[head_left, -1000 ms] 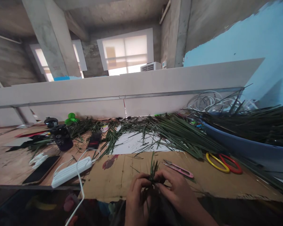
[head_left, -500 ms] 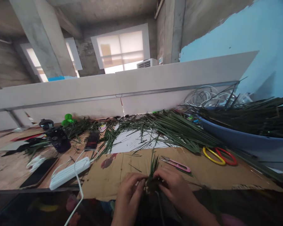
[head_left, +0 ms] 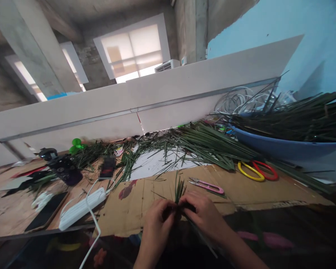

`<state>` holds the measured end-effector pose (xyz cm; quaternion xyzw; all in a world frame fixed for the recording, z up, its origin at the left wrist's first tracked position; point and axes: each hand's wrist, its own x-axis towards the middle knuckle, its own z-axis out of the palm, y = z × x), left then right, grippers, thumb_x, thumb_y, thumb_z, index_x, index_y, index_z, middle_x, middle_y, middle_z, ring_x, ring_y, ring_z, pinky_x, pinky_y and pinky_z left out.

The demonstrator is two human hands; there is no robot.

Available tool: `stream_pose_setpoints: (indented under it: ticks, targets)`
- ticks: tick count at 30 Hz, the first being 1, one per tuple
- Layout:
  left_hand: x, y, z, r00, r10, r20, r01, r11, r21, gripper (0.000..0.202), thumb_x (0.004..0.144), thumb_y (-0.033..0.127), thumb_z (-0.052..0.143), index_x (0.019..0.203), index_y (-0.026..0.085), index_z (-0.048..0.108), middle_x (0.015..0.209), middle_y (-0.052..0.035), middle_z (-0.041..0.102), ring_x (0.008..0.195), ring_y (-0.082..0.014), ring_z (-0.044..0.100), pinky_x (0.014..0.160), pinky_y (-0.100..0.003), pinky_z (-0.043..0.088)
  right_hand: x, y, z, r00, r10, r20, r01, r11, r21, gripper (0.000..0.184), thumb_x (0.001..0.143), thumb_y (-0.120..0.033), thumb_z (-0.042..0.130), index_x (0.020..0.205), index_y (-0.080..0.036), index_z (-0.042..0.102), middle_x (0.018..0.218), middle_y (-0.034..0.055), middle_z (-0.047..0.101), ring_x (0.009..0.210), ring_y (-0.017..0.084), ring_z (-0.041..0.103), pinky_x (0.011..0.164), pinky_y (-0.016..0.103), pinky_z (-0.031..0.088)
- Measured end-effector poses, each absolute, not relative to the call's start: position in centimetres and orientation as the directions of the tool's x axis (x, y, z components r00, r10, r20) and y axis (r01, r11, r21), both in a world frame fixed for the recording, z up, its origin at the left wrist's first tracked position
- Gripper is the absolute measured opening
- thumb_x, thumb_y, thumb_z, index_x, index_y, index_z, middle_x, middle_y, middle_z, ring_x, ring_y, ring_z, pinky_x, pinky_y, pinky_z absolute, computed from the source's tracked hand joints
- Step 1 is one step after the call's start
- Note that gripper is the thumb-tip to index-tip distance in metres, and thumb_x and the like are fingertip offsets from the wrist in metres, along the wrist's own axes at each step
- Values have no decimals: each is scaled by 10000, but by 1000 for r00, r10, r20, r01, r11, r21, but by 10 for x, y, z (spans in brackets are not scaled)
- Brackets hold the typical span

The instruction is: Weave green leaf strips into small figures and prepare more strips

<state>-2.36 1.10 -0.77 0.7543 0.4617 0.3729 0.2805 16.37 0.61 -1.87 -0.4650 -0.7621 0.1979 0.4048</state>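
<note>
- The left hand (head_left: 158, 224) and the right hand (head_left: 204, 215) meet over the front edge of a cardboard sheet (head_left: 123, 220), fingers curled narrow, pinching a small bunch of green leaf strips (head_left: 179, 190) between them.
- The bunch lies on a slant: its tips stand up and away from the person, and its lower ends trail down toward the person's right, past the right wrist.
- Both hands sit about equally close to the bunch's middle, the right on the side of the trailing ends, the left opposite.
- Pink thread snips (head_left: 205, 186) lie on the cardboard sheet just beyond the right hand, nearer it than the left.
- Yellow-and-red scissors (head_left: 257, 171) lie farther right, beside a blue basin (head_left: 282, 151) heaped with more strips.
- A white power strip (head_left: 82, 209) and a phone (head_left: 46, 211) sit left of the cardboard sheet.
</note>
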Motion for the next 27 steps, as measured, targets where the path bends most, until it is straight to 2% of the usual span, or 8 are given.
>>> stream_pose_setpoints:
  ticks: [7,12,27]
  targets:
    - [-22,12,-1,326,901,286,528,-425,735,151,798,94,596,855,214,666,873,-14,683,871,-200,619,776,-278,432,164,8,-17,-218,883,416,525,466,-712,144,836,-53,642,856,-192,672,851,20,690,874,203,609,777,304,401]
    - [-21,12,-1,302,911,280,558,-407,723,106,795,118,599,826,211,637,830,-8,658,827,-196,604,739,-278,420,163,7,-17,-222,883,413,529,465,-710,133,840,-66,630,840,-195,664,843,25,687,869,209,606,775,311,401]
    - [-22,11,-8,286,925,250,516,-369,773,61,831,165,556,844,201,604,849,-23,646,827,-195,599,752,-285,430,162,3,-5,-238,887,397,528,461,-713,148,787,-77,593,815,-211,649,823,15,667,847,205,589,749,310,393]
